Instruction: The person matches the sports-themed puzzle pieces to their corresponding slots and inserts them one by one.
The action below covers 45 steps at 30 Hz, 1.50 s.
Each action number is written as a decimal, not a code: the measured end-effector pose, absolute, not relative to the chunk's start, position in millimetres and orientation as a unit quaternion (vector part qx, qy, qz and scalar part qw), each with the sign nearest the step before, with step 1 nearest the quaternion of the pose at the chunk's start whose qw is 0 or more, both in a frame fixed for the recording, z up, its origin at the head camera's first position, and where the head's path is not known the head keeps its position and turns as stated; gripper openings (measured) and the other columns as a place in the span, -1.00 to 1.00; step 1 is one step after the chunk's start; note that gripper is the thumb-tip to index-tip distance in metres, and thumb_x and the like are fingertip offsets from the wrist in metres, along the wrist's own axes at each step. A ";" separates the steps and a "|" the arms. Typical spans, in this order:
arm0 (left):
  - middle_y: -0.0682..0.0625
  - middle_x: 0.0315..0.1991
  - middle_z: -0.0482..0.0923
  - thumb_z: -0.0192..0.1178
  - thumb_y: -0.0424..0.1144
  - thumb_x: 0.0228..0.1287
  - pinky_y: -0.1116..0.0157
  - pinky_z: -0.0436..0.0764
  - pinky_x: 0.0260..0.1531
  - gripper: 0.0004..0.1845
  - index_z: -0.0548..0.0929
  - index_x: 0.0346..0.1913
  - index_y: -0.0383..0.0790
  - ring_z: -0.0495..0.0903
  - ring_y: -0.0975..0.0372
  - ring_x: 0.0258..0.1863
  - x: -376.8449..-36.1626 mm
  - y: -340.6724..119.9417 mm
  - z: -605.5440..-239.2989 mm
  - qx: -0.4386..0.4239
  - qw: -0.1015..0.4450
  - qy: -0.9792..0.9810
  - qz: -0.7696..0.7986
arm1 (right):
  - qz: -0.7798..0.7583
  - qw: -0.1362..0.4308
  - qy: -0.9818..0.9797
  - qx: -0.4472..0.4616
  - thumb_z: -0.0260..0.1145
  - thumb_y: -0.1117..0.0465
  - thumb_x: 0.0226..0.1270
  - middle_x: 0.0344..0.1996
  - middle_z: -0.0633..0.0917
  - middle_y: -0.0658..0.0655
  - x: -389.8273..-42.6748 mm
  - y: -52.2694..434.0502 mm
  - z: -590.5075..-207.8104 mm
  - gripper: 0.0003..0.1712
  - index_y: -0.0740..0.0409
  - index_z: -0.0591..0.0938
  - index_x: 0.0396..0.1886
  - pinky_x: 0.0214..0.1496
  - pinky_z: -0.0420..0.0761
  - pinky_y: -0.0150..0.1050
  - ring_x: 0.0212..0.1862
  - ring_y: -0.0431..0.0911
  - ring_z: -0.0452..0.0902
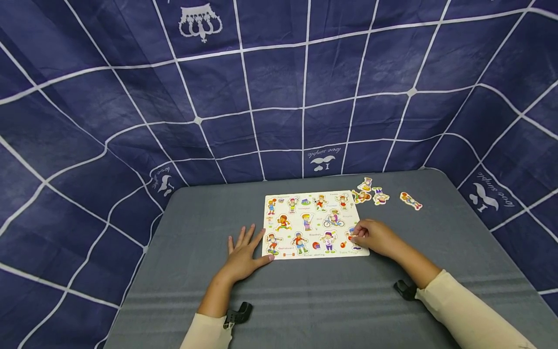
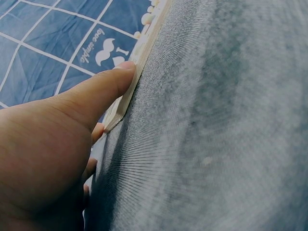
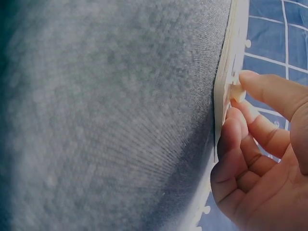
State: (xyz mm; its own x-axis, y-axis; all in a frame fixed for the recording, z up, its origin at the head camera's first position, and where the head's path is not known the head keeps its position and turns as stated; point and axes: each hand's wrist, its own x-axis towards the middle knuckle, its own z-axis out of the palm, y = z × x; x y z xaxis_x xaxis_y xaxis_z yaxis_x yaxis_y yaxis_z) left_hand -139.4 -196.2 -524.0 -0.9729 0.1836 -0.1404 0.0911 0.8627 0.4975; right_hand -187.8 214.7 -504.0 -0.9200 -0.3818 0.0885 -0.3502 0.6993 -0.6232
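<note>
Two hands at a puzzle board on a grey table

The puzzle board [image 1: 311, 224], printed with small cartoon sport figures, lies flat on the grey table [image 1: 331, 300]. The left hand [image 1: 243, 254] rests flat on the table with fingers spread, its thumb against the board's near-left corner. The right hand [image 1: 376, 237] sits at the board's near-right corner, fingers curled over a piece [image 1: 351, 236] there. Four loose puzzle pieces [image 1: 380, 196] lie on the table just beyond the board's far-right corner. A dark blue cloth [image 1: 279, 82] with white lines hangs behind the table.
</note>
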 end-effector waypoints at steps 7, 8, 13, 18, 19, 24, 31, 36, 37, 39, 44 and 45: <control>-0.06 0.67 -0.14 0.25 0.39 0.21 -0.33 -0.47 0.48 -0.03 0.15 0.61 0.18 -0.33 -0.07 0.67 -139.4 -196.3 -523.5 0.072 0.093 0.961 0.252 | -0.351 0.007 0.917 -0.192 0.46 0.29 0.22 -0.48 0.58 -0.02 -187.2 216.3 -497.8 -0.91 0.13 0.68 -0.41 -0.40 0.40 -0.42 -0.46 -0.36 0.36; -0.06 0.67 -0.14 0.25 0.39 0.21 -0.33 -0.47 0.48 -0.03 0.15 0.61 0.17 -0.32 -0.08 0.67 -139.4 -196.2 -523.2 0.072 0.092 0.961 0.252 | -0.354 0.002 0.916 -0.188 0.46 0.30 0.22 -0.47 0.59 -0.01 -187.7 217.2 -497.1 -0.93 0.14 0.69 -0.40 -0.40 0.40 -0.42 -0.45 -0.37 0.36; -0.05 0.68 -0.14 0.26 0.39 0.21 -0.32 -0.48 0.48 -0.03 0.15 0.61 0.18 -0.32 -0.07 0.67 -139.6 -196.3 -523.0 0.071 0.090 0.961 0.253 | -0.363 -0.016 0.919 -0.153 0.43 0.29 0.28 -0.40 0.66 0.04 -189.9 221.9 -493.2 -0.91 0.22 0.73 -0.26 -0.35 0.45 -0.43 -0.40 -0.35 0.43; -0.05 0.68 -0.15 0.24 0.40 0.21 -0.33 -0.47 0.48 -0.03 0.15 0.61 0.19 -0.33 -0.07 0.67 -140.6 -196.6 -524.9 0.073 0.089 0.961 0.252 | -0.382 -0.014 0.916 -0.125 0.39 0.25 0.36 -0.31 0.73 0.13 -191.4 228.7 -489.7 -0.80 0.28 0.73 -0.11 -0.30 0.53 -0.43 -0.34 -0.33 0.52; -0.05 0.68 -0.14 0.25 0.40 0.20 -0.33 -0.47 0.48 -0.03 0.15 0.61 0.19 -0.32 -0.07 0.67 -140.8 -196.6 -525.4 0.074 0.088 0.961 0.253 | -0.386 -0.016 0.914 -0.122 0.39 0.24 0.37 -0.31 0.74 0.14 -191.6 229.8 -489.2 -0.78 0.29 0.73 -0.10 -0.30 0.53 -0.43 -0.33 -0.35 0.52; -0.06 0.67 -0.13 0.25 0.40 0.20 -0.34 -0.47 0.48 -0.03 0.16 0.60 0.19 -0.32 -0.08 0.67 -140.7 -196.5 -525.5 0.075 0.088 0.960 0.255 | -0.407 -0.035 0.906 -0.113 0.38 0.24 0.38 -0.32 0.73 0.17 -192.5 235.4 -487.3 -0.76 0.32 0.71 -0.07 -0.34 0.52 -0.45 -0.38 -0.40 0.49; -0.07 0.67 -0.12 0.26 0.40 0.19 -0.34 -0.47 0.47 -0.03 0.18 0.60 0.17 -0.30 -0.09 0.67 -140.3 -196.9 -526.7 0.075 0.084 0.961 0.252 | -0.427 -0.065 0.896 -0.108 0.36 0.23 0.41 -0.25 0.76 0.24 -197.8 243.7 -487.3 -0.74 0.32 0.70 -0.03 -0.35 0.54 -0.49 -0.38 -0.45 0.51; -0.07 0.67 -0.12 0.25 0.41 0.19 -0.34 -0.47 0.47 -0.02 0.17 0.60 0.17 -0.31 -0.09 0.67 -140.6 -196.2 -527.0 0.077 0.085 0.961 0.253 | -0.435 -0.082 0.892 -0.096 0.34 0.23 0.42 -0.24 0.77 0.29 -200.4 253.3 -487.1 -0.71 0.35 0.69 0.00 -0.34 0.53 -0.53 -0.36 -0.49 0.51; -0.07 0.67 -0.13 0.25 0.41 0.19 -0.34 -0.47 0.47 -0.02 0.16 0.61 0.17 -0.31 -0.09 0.67 -140.6 -196.3 -526.9 0.077 0.085 0.960 0.254 | -0.436 -0.086 0.891 -0.093 0.34 0.23 0.42 -0.23 0.76 0.30 -200.8 255.1 -487.1 -0.71 0.35 0.69 0.00 -0.34 0.52 -0.54 -0.36 -0.49 0.51; -0.07 0.67 -0.13 0.25 0.40 0.20 -0.33 -0.48 0.48 -0.02 0.16 0.61 0.17 -0.31 -0.09 0.67 -140.4 -196.6 -526.3 0.076 0.087 0.960 0.256 | -0.437 -0.091 0.890 -0.090 0.34 0.22 0.43 -0.21 0.77 0.31 -202.2 258.4 -487.3 -0.70 0.34 0.69 0.01 -0.33 0.52 -0.56 -0.35 -0.51 0.51; -0.06 0.67 -0.15 0.24 0.41 0.20 -0.33 -0.48 0.47 -0.02 0.14 0.61 0.19 -0.33 -0.09 0.67 -140.0 -197.1 -526.0 0.075 0.090 0.960 0.256 | -0.438 -0.110 0.888 -0.086 0.34 0.22 0.43 -0.19 0.77 0.34 -205.6 266.5 -486.7 -0.69 0.34 0.69 0.03 -0.33 0.51 -0.59 -0.35 -0.56 0.51; -0.06 0.67 -0.15 0.24 0.41 0.20 -0.33 -0.48 0.47 -0.02 0.14 0.61 0.19 -0.33 -0.09 0.67 -140.1 -197.0 -526.2 0.075 0.090 0.960 0.256 | -0.439 -0.113 0.887 -0.086 0.33 0.23 0.43 -0.18 0.76 0.34 -206.3 268.5 -486.9 -0.69 0.34 0.69 0.04 -0.33 0.51 -0.60 -0.34 -0.57 0.51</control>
